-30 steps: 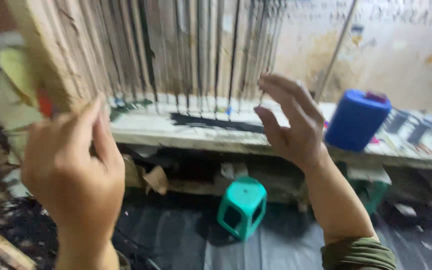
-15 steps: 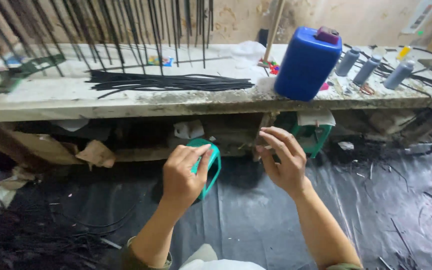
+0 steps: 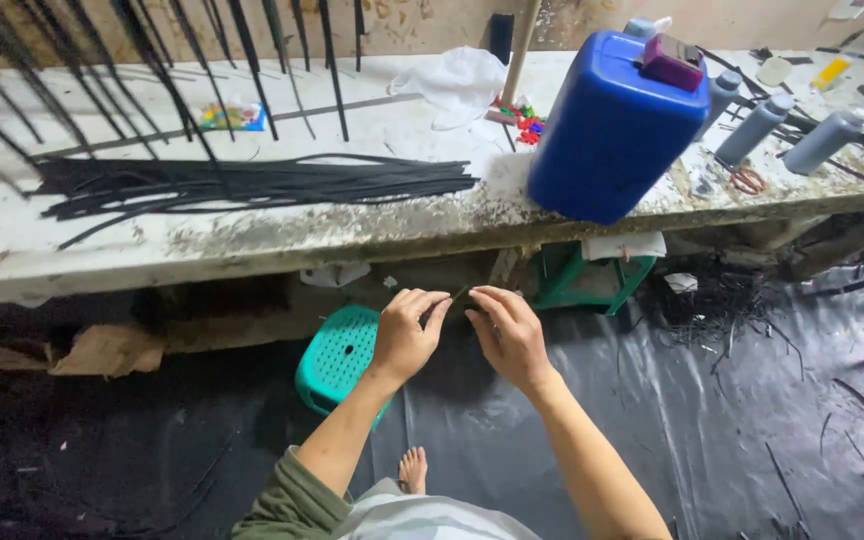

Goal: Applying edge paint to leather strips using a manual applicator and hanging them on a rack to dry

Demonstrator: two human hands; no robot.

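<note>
Black and thin, a small strip [image 3: 460,296] sits pinched between the fingertips of the left hand [image 3: 404,337] and right hand [image 3: 508,335], held below the worktop [image 3: 252,235] edge, above a green stool [image 3: 337,357]. A blue jug [image 3: 607,130] stands on the worktop beside a bundle of black strips [image 3: 252,183].

My head-worn camera looks steeply down and forward, close over my hands, the stained white workbench [image 3: 252,240] spanning ten to two o'clock.
</note>
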